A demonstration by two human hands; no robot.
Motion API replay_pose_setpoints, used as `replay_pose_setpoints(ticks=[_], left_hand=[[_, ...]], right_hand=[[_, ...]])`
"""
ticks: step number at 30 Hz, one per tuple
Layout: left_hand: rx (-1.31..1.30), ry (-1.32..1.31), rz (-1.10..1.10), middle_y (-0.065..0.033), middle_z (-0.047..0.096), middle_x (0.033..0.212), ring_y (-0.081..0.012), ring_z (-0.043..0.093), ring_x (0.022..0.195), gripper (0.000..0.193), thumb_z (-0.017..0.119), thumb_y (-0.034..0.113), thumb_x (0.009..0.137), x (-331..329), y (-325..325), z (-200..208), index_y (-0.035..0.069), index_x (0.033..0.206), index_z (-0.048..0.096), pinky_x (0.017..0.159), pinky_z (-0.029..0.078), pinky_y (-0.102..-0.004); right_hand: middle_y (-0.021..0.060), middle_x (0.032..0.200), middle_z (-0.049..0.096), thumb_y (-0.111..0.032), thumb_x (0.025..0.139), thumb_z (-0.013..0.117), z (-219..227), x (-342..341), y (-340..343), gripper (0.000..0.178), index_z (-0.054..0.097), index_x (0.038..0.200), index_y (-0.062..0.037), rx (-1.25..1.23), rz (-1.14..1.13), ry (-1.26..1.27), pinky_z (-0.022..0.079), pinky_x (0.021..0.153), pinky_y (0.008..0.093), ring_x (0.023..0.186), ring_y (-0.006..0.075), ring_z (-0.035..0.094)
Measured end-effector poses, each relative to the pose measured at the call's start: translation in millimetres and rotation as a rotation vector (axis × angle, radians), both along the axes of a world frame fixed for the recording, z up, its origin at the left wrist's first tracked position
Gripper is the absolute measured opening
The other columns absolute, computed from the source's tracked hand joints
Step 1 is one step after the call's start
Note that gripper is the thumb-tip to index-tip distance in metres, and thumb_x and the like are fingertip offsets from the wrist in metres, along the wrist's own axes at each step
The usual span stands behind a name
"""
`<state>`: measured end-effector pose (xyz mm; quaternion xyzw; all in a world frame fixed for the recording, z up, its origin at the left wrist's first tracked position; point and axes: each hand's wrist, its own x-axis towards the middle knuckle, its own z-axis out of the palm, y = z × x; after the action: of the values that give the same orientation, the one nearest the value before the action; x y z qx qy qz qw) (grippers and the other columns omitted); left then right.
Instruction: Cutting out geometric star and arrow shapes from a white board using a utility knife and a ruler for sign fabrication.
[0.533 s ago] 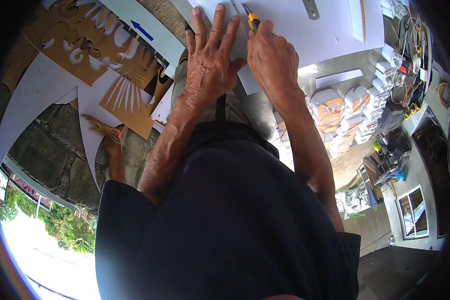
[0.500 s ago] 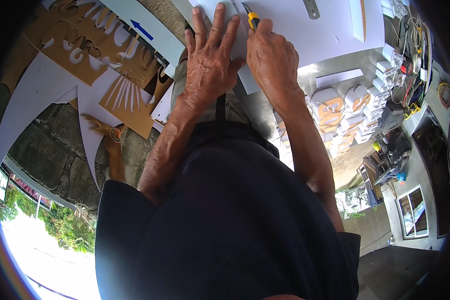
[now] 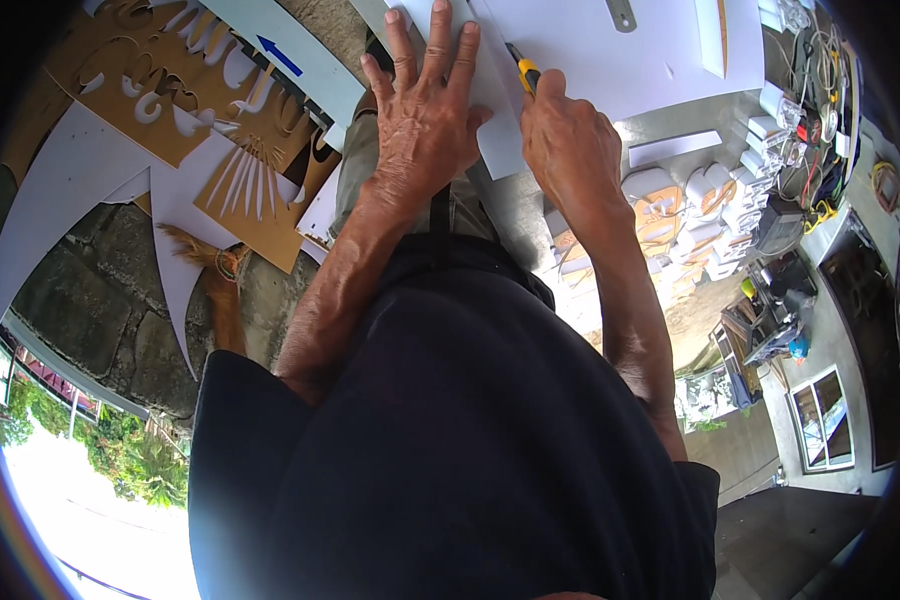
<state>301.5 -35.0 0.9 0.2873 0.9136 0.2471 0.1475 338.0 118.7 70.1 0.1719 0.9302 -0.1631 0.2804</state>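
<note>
The step in hand is appearing to be a knife cut, or a pause within one, along a long edge of flat white sheet material. The right hand [image 3: 570,135] is closing its grip around a slim yellow-and-black utility knife [image 3: 528,74], whose blade is pointing away from the body and slightly leftward. The blade tip is lying over the broad, smooth white sheet [image 3: 595,60], just beside the line dividing it from a narrow, pale white strip [image 3: 500,150]; whether the tip is touching is too small to tell. The left hand [image 3: 425,130] is gripping nothing: its palm is facing down and its fingers are spreading over the pale, flat material left of that line, apparently steadying it.

The white sheet is lying ahead of the person, partly running out of view at the top, on a grey, smooth surface [image 3: 660,126]. A grey metal ruler with a rounded, holed end [image 3: 621,15] is lying on the sheet, well to the right of the knife. A loose white rectangular offcut [image 3: 675,149] is resting just beyond the sheet's near edge.

As a judgement, the next move is calling for a firm left palm, fingertips staying clear of the blade's path, and steady knife control along the line.
</note>
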Motion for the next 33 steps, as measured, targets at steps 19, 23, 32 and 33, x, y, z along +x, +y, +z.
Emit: replay_pose_setpoints(ticks=[19,23,32,33], left_hand=[[0.109,0.115,-0.022,-0.0253,0.023,0.168,-0.0557,0.012,0.154,0.106,0.091,0.047,0.073,-15,-10,-14,0.011,0.159,0.041,0.122,0.023,-0.0673],[0.022,-0.067,-0.001,-0.0177,0.012,0.173,-0.0514,0.004,0.157,0.115,0.089,0.055,0.072,-22,-8,-1,0.018,0.164,0.030,0.121,0.016,-0.0727],[0.201,0.087,-0.023,-0.0258,0.022,0.168,-0.0572,0.010,0.154,0.108,0.091,0.051,0.071,-17,-12,-26,0.010,0.158,0.042,0.120,0.027,-0.0669],[0.184,0.094,-0.025,-0.0266,0.022,0.168,-0.0581,0.010,0.153,0.107,0.091,0.052,0.071,-16,-12,-27,0.009,0.157,0.043,0.119,0.028,-0.0671]], right_hand=[[0.0218,0.071,0.061,-0.019,0.104,0.061,-11,69,-6,0.025,0.044,0.104,-0.0005,-0.391,-0.456,0.305,0.047,0.057,0.0499,0.063,0.0439,0.063],[0.0187,0.066,0.061,-0.020,0.098,0.070,-7,74,-7,0.030,0.049,0.103,0.0005,-0.307,-0.635,0.302,0.047,0.057,0.0466,0.058,0.0366,0.064],[0.0172,0.086,0.067,-0.015,0.085,0.081,-17,98,-38,0.028,0.061,0.096,-0.0010,-0.187,-0.612,0.349,0.049,0.062,0.0469,0.072,0.0394,0.066],[0.0172,0.086,0.067,-0.015,0.085,0.081,-19,99,-40,0.028,0.061,0.096,-0.0010,-0.185,-0.630,0.354,0.049,0.062,0.0469,0.072,0.0394,0.066]])
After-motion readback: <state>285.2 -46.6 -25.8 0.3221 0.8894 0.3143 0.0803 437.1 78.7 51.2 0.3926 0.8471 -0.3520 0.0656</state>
